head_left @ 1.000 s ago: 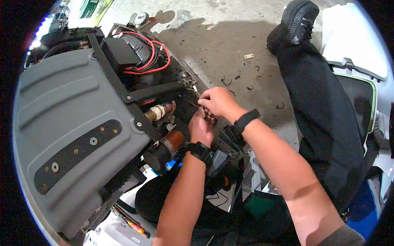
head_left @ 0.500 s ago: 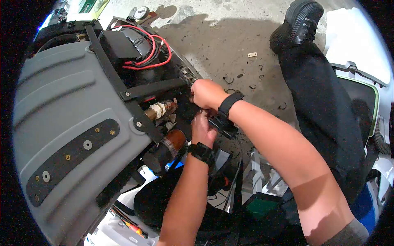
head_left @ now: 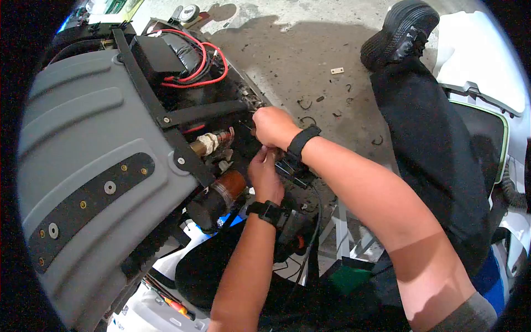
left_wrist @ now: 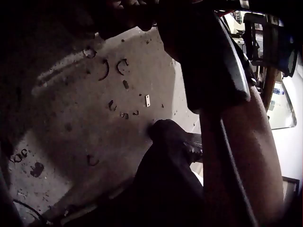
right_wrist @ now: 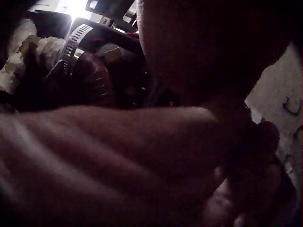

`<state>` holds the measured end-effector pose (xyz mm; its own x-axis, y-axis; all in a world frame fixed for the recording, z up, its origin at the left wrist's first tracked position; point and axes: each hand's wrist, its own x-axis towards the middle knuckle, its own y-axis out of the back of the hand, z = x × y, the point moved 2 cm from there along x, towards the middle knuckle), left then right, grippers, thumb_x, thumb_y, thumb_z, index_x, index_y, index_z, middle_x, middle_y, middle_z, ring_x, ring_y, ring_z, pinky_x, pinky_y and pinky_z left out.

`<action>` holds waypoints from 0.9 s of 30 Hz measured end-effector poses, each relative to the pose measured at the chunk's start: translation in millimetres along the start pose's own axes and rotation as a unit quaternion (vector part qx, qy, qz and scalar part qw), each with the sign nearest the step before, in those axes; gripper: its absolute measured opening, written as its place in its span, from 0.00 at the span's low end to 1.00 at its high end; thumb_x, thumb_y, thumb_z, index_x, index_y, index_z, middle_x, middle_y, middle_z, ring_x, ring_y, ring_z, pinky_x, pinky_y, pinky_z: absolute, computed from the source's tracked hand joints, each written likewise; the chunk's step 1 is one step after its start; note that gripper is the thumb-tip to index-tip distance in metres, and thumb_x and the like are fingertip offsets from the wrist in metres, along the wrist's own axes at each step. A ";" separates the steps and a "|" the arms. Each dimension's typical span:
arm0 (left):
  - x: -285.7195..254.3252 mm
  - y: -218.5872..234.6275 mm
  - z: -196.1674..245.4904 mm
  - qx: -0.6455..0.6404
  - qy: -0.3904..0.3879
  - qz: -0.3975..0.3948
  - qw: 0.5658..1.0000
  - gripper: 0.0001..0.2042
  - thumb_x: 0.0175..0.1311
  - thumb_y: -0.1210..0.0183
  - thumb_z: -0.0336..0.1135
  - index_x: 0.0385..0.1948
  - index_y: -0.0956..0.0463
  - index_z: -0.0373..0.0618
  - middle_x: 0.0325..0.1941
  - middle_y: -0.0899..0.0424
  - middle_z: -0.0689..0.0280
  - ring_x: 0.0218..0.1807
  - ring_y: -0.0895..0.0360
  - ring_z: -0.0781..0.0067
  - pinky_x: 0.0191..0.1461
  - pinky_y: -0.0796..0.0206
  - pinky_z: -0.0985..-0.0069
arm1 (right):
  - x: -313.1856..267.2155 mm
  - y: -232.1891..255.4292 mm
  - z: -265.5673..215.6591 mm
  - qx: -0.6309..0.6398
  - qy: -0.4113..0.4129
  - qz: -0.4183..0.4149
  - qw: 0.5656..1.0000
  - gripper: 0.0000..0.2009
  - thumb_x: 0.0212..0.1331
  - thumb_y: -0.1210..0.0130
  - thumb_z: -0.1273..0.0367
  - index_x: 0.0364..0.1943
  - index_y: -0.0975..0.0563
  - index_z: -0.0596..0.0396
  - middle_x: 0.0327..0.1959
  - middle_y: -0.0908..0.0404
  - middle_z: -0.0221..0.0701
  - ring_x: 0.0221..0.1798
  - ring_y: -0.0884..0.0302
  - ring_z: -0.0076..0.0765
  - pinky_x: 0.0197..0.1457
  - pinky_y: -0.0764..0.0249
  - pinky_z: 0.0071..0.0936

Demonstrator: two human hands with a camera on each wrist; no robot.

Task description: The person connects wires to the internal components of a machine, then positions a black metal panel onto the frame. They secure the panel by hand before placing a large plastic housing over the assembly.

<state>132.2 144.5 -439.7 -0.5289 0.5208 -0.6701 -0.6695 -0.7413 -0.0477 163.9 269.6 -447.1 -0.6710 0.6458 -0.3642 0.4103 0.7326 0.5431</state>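
Beside the open end of a grey-covered machine (head_left: 83, 122), both hands work close together. My right hand (head_left: 275, 128) is bent over the machine's edge with curled fingers, at the end of a thin wire-like strand (head_left: 249, 128); its fingertips are mostly hidden. Just below it, my left hand (head_left: 265, 172) points upward, its fingertips meeting the underside of the right hand. In the dark right wrist view, the left hand (right_wrist: 109, 146) fills the foreground, fingers curled at the far end. I cannot tell what it holds. A brown hose (head_left: 231, 185) lies left of it.
Red cables (head_left: 225, 66) loop over the machine's top, and a black bracket (head_left: 210, 113) crosses below them. Curled black scraps and a small pale plate (head_left: 337, 71) lie on the concrete floor. One outstretched leg (head_left: 437, 149) is on the right, near a white panel (head_left: 481, 61).
My right hand has moved left and slightly up to the machine's edge, covering most of the thin strand seen between the hands earlier. The left hand stays just below. The view has shifted slightly.
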 end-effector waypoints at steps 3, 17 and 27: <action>2.2 1.0 -0.3 0.060 -0.015 -0.007 0.998 0.11 0.64 0.51 0.32 0.42 0.27 0.35 0.40 0.22 0.63 0.40 0.26 0.74 0.45 0.36 0.77 | -0.5 3.5 -0.3 0.017 0.002 0.009 1.000 0.06 0.40 0.46 0.73 0.22 0.21 0.61 0.26 0.22 0.47 0.32 0.23 0.53 0.37 0.26 0.42; 5.6 5.3 -8.1 -0.034 -0.005 -0.017 0.999 0.10 0.65 0.52 0.32 0.38 0.26 0.34 0.36 0.22 0.68 0.35 0.29 0.79 0.41 0.39 0.80 | 0.2 -12.4 0.9 0.042 -0.013 0.065 0.997 0.06 0.40 0.46 0.72 0.19 0.22 0.61 0.24 0.23 0.48 0.32 0.24 0.55 0.36 0.27 0.43; -2.9 -0.3 5.3 -0.018 0.033 -0.010 0.999 0.12 0.66 0.52 0.34 0.46 0.30 0.38 0.42 0.23 0.66 0.40 0.28 0.75 0.44 0.37 0.77 | -0.3 -4.6 -3.3 0.066 -0.020 0.036 0.997 0.06 0.38 0.47 0.76 0.22 0.21 0.62 0.27 0.22 0.50 0.33 0.22 0.55 0.38 0.25 0.43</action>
<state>131.2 145.5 -433.9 -0.4790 0.5069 -0.7167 -0.6598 -0.7464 -0.0869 160.1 265.3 -447.0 -0.6119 0.7046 -0.3593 0.5363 0.7035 0.4663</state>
